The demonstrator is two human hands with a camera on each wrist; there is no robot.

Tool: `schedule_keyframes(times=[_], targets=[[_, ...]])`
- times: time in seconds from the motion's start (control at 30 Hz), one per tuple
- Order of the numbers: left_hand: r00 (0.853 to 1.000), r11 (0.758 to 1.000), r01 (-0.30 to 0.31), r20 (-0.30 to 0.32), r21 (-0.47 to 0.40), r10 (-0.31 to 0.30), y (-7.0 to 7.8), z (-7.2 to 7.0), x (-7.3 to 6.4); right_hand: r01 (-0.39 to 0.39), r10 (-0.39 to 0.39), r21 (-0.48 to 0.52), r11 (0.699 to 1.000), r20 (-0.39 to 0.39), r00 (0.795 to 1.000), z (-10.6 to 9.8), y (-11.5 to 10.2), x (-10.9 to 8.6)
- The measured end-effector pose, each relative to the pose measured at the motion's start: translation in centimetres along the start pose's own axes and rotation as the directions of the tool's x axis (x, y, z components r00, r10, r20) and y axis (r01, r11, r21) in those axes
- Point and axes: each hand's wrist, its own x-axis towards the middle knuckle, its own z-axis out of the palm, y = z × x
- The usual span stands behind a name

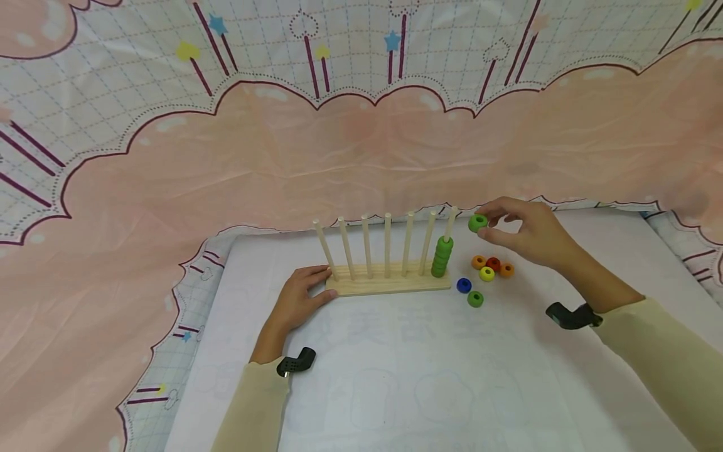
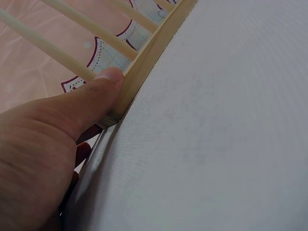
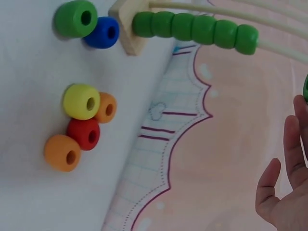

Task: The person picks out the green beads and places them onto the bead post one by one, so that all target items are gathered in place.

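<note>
My left hand (image 1: 299, 296) grips the left end of a wooden peg rack (image 1: 390, 288), thumb on the front edge and fingers round the end. The rack carries a row of upright pegs. On the rightmost peg sits a stack of several green beads (image 1: 442, 258), the peg's top standing bare above them. Up by that peg's tip and to its right, my right hand (image 1: 531, 235) pinches one green bead (image 1: 474, 225) between thumb and fingers. The right wrist view shows only an edge of this bead, with the other fingers (image 3: 294, 149) spread below it.
Right of the rack, a blue bead (image 3: 96, 39) and a green bead (image 3: 71, 20) lie close together. Farther right are a yellow bead (image 3: 77, 101), a red bead (image 3: 79, 129) and two orange beads (image 3: 55, 151). A patterned cloth (image 1: 361, 150) hangs behind the white tabletop (image 1: 395, 364).
</note>
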Motion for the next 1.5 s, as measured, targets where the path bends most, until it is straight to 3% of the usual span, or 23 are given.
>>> schedule_keyframes(times=[0.4, 0.6, 0.9, 1.17, 1.5], targets=[[1.0, 1.0, 0.024, 0.02, 0.0, -0.024, 0.0, 0.0, 0.1, 0.027, -0.021, 0.045, 0.999, -0.125, 0.992, 0.0, -2.6, 0.6], [1.0, 1.0, 0.018, 0.016, 0.006, -0.018, -0.1, -0.1, 0.0, 0.041, -0.028, 0.083, 0.996, -0.152, 0.988, 0.5, -3.6, 1.4], [1.0, 1.0, 0.015, 0.019, 0.006, -0.015, -0.2, 0.0, 0.0, 0.054, -0.038, 0.106, 0.993, -0.143, 0.989, 1.4, -3.7, 2.2], [1.0, 1.0, 0.015, 0.02, 0.005, -0.015, -0.1, 0.0, 0.1, 0.009, 0.001, 0.107, 0.994, -0.097, 0.995, 1.9, -3.3, 2.3], [0.999, 1.0, 0.026, 0.019, 0.004, -0.027, -0.1, 0.0, 0.0, 0.001, 0.011, 0.124, 0.992, -0.094, 0.996, 2.5, -3.1, 2.2]])
